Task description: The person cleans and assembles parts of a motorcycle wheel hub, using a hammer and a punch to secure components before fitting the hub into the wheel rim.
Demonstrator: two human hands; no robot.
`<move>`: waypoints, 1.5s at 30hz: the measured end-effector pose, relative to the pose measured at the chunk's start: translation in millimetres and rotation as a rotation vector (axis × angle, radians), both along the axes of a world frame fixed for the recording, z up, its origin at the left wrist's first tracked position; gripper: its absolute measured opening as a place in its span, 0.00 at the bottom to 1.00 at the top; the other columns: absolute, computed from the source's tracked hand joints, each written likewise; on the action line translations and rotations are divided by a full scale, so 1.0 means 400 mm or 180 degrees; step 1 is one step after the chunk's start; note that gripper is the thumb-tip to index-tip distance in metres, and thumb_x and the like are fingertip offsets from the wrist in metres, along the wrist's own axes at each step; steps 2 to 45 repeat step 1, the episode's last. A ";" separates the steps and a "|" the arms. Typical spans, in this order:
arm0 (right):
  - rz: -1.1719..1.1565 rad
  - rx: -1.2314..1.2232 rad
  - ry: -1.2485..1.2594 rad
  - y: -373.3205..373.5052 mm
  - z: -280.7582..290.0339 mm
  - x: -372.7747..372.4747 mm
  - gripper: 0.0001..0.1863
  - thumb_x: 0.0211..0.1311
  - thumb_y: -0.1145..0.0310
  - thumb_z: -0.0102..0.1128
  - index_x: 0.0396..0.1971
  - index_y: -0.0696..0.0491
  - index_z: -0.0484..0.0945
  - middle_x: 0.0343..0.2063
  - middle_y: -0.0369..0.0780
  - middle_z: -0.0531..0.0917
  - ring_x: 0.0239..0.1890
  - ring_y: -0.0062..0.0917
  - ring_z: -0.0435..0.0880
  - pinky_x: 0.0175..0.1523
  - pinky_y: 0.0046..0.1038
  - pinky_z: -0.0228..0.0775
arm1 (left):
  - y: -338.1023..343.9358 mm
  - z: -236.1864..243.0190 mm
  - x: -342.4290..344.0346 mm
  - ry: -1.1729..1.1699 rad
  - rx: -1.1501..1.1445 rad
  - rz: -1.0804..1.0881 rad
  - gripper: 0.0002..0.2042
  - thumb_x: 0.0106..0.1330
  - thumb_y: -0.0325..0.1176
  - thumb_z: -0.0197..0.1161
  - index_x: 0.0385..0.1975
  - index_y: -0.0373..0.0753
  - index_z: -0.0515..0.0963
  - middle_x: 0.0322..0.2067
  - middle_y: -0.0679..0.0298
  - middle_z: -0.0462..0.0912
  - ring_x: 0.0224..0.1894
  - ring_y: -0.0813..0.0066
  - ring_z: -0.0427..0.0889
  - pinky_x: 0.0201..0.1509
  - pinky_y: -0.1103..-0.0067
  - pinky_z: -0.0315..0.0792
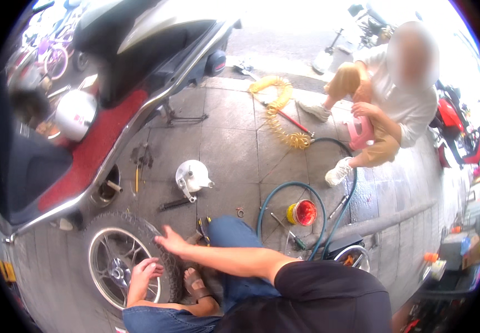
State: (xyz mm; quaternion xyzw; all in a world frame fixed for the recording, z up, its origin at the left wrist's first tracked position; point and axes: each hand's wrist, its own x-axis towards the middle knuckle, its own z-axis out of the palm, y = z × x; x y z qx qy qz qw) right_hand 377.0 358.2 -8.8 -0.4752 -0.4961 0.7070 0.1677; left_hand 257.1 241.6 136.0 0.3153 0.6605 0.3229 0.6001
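A wheel with a knobby black tyre and silver spoked rim lies in front of me, tilted beside my sandalled foot. My left hand is over the near right part of the rim, its fingers loosely bent with nothing visible in them. Across my body reaches my right arm; my right hand is at the tyre's right edge, fingers spread and holding nothing. Whether either hand touches the wheel is unclear. Just beyond lie a round silver brake plate and a dark bar-shaped tool.
A scooter with a red footboard and white helmet stands at left. A red-filled yellow tub, green-handled screwdriver and blue-green hose lie right. Beyond, a seated person holds a pink jug near a coiled yellow hose.
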 end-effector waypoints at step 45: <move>-0.0090 0.0332 -0.0149 0.051 0.040 0.009 0.47 0.59 0.48 0.62 0.71 0.50 0.46 0.62 0.54 0.68 0.64 0.33 0.70 0.66 0.30 0.62 | 0.040 -0.020 -0.033 0.0020 -0.0206 -0.0217 0.18 0.67 0.34 0.57 0.52 0.30 0.74 0.39 0.51 0.82 0.39 0.67 0.82 0.46 0.76 0.77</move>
